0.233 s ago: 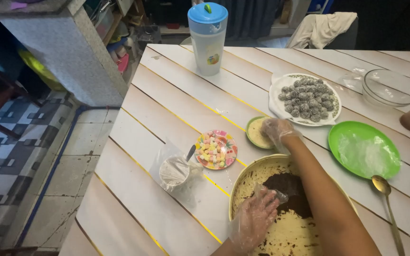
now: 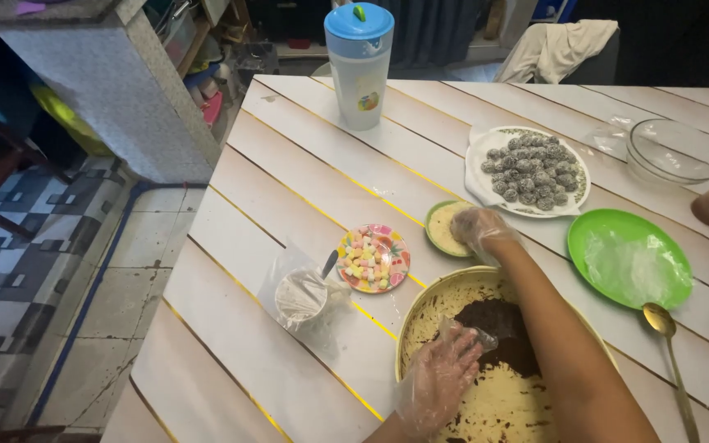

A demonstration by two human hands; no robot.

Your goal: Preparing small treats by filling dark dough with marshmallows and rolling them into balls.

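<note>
A wide yellow bowl [image 2: 420, 308] at the near edge holds a dark brown mass [image 2: 498, 324] on pale crumbs. My left hand [image 2: 441, 379], in a clear plastic glove, lies inside the bowl with its fingers spread, the fingertips touching the dark mass. My right hand [image 2: 476, 230], also gloved, reaches across the bowl. Its fingers are bunched over a small green dish of pale crumbs [image 2: 442, 230]. Whether it holds anything is hidden by the glove. A white plate of several coated dark balls [image 2: 535, 168] lies just beyond.
On the striped table stand a small plate of coloured candies [image 2: 373, 258], a bagged cup of white powder [image 2: 299, 295], a blue-lidded pitcher [image 2: 359, 61], a green plate [image 2: 629, 256], a gold spoon [image 2: 670, 353] and a glass bowl [image 2: 674, 152]. The table's left edge drops to tiled floor.
</note>
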